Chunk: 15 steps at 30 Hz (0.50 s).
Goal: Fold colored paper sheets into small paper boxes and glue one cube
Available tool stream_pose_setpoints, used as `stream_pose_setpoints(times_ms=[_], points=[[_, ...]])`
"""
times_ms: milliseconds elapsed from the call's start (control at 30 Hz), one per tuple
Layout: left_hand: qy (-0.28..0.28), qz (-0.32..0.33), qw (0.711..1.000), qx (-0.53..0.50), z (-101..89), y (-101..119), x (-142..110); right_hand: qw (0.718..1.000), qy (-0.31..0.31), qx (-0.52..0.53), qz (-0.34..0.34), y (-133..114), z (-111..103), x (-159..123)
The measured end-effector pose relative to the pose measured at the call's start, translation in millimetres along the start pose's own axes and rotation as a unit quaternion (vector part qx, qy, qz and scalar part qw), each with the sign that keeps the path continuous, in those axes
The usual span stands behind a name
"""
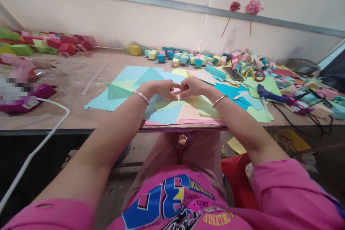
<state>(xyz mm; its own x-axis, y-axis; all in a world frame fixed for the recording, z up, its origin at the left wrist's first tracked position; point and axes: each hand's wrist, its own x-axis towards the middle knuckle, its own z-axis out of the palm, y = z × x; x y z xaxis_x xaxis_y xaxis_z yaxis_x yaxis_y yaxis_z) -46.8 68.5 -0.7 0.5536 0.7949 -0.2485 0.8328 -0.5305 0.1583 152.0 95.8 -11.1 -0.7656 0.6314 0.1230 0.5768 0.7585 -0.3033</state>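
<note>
Over the middle of a spread of coloured paper sheets [121, 77], my left hand [165, 89] and my right hand [194, 87] meet at the fingertips. Both hands have curled, pinching fingers. Something pale shows between them, but I cannot make out what it is or whether it is held. Blue, green, yellow and peach sheets overlap beneath the hands. Each wrist wears a thin silver bangle. Just right of my right hand lies a darker blue sheet [233, 95].
Small folded paper blocks [183, 58] line the back, with red ones [67, 47] at left. Scissors [255, 75], a phone [233, 73] and a blue and purple glue gun [272, 95] with a black cord are at right. A white cable [63, 115] crosses the left edge.
</note>
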Motion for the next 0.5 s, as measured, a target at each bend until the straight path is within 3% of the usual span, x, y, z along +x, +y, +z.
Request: stream_pose_setpoints(times_ms=[100, 500], points=[[-0.003, -0.007, 1.000, 0.009, -0.3, 1.1, 0.1, 0.997, -0.069, 0.003, 0.028, -3.2, -0.2, -1.7], [-0.013, -0.006, 1.000, -0.013, -3.1, 2.9, -4.8, 0.966, -0.193, -0.133, 0.106, 26.8, -39.9, -21.4]])
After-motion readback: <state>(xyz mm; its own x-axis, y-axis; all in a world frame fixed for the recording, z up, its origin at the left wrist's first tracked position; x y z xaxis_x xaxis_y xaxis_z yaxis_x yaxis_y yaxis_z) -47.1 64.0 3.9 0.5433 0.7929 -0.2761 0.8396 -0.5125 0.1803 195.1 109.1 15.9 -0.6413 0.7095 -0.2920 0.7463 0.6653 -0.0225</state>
